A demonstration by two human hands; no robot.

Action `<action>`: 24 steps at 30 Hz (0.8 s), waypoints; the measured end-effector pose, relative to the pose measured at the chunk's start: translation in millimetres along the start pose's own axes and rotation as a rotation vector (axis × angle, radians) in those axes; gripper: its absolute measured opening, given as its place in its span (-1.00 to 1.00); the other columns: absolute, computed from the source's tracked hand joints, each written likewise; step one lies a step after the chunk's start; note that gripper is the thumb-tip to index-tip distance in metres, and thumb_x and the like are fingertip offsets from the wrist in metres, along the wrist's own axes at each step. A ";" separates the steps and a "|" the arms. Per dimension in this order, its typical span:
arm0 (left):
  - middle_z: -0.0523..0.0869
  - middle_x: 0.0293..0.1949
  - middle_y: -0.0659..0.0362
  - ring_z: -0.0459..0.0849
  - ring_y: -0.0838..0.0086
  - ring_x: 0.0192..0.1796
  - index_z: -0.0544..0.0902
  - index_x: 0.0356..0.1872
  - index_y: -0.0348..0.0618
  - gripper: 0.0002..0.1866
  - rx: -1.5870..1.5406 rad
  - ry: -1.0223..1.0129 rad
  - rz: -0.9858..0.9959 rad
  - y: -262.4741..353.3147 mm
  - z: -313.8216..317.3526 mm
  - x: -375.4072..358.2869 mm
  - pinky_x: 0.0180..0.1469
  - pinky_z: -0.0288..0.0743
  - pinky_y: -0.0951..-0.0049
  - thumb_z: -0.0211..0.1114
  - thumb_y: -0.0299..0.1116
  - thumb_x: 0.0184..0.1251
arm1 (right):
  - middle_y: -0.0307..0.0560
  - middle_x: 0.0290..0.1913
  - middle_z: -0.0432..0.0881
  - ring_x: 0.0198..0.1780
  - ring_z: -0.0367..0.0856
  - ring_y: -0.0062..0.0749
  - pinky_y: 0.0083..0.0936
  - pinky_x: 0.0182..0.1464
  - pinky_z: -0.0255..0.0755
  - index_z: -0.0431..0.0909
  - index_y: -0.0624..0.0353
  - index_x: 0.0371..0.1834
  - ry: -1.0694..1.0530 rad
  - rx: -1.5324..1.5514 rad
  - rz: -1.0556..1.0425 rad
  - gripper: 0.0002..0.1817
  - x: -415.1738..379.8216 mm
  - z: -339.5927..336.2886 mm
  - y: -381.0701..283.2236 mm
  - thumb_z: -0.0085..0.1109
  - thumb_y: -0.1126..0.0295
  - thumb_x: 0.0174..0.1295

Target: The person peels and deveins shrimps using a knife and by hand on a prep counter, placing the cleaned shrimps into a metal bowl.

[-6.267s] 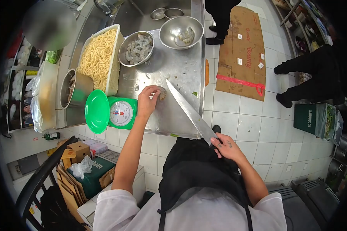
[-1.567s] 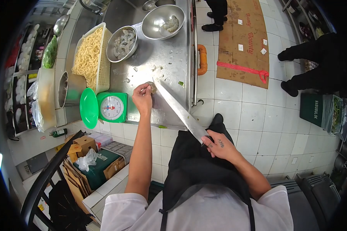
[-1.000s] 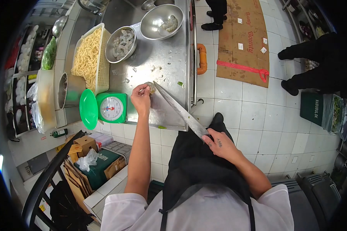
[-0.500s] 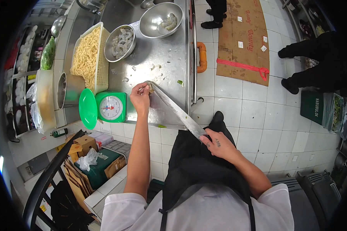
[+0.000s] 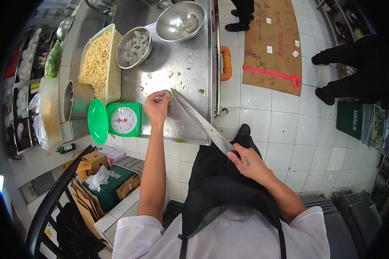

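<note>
My left hand (image 5: pixel 156 107) pinches a small grey shrimp (image 5: pixel 166 93) between thumb and fingers, low over the steel counter (image 5: pixel 183 73). My right hand (image 5: pixel 250 163) is wrapped round the handle end of a long knife (image 5: pixel 199 122), its handle mostly hidden. The blade slants away to the upper left, and its tip ends just right of the shrimp. Beyond my left hand, several grey shrimp (image 5: pixel 136 47) fill a steel bowl (image 5: pixel 122 61). A larger steel bowl (image 5: pixel 165 26) beside it holds a few paler shrimp (image 5: pixel 188 25).
Left of the bowls stands a white basket (image 5: pixel 114 71) of thick noodles (image 5: pixel 94 64). A green scale (image 5: pixel 124 119) with a round pan (image 5: pixel 98 122) sits by my left forearm. Scraps dot the counter. On the right, people's legs (image 5: pixel 352 73) stand near flattened cardboard (image 5: pixel 270 47).
The knife tip has come off the shrimp and now lies slightly to its right. My left hand has shifted a little left, still pinching the shrimp.
</note>
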State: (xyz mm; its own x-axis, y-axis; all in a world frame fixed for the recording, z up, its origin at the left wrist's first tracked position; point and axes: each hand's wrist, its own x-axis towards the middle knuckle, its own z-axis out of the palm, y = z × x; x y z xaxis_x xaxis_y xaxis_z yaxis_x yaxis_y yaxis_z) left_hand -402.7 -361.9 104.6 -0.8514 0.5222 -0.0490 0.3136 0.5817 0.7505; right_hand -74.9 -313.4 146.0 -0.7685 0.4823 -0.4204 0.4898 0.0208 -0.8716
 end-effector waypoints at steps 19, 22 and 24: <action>0.72 -0.32 0.12 0.67 0.56 -0.31 0.67 -0.23 -0.41 -0.82 -0.152 0.003 0.062 -23.4 0.5 5.9 -0.20 0.58 0.58 0.35 -0.52 0.17 | 0.29 -0.59 0.49 -0.48 0.50 0.26 -0.10 -0.42 0.31 0.39 0.33 -0.31 -0.147 0.127 0.067 -0.70 -0.6 0.9 -8.3 0.04 0.25 0.38; 0.72 -0.33 0.13 0.66 0.57 -0.32 0.67 -0.24 -0.40 -0.83 -0.165 0.002 0.056 -21.6 0.3 5.0 -0.21 0.57 0.58 0.35 -0.52 0.17 | 0.29 -0.58 0.50 -0.47 0.51 0.26 -0.09 -0.41 0.32 0.39 0.33 -0.31 -0.153 0.115 0.073 -0.70 -0.1 0.7 -7.3 0.04 0.25 0.38; 0.72 -0.33 0.13 0.65 0.58 -0.32 0.67 -0.24 -0.39 -0.83 -0.179 0.000 0.055 -22.2 0.4 4.9 -0.22 0.57 0.59 0.35 -0.51 0.17 | 0.29 -0.58 0.50 -0.46 0.51 0.26 -0.09 -0.40 0.32 0.39 0.33 -0.31 -0.158 0.094 0.082 -0.70 -0.2 0.3 -7.2 0.04 0.25 0.37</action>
State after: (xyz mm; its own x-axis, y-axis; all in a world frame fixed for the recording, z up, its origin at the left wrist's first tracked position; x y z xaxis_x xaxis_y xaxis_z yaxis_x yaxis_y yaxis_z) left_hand -413.6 -372.0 87.5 -0.8352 0.5499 -0.0046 0.2799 0.4324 0.8571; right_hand -78.4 -313.9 152.4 -0.7866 0.3353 -0.5186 0.5183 -0.0981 -0.8496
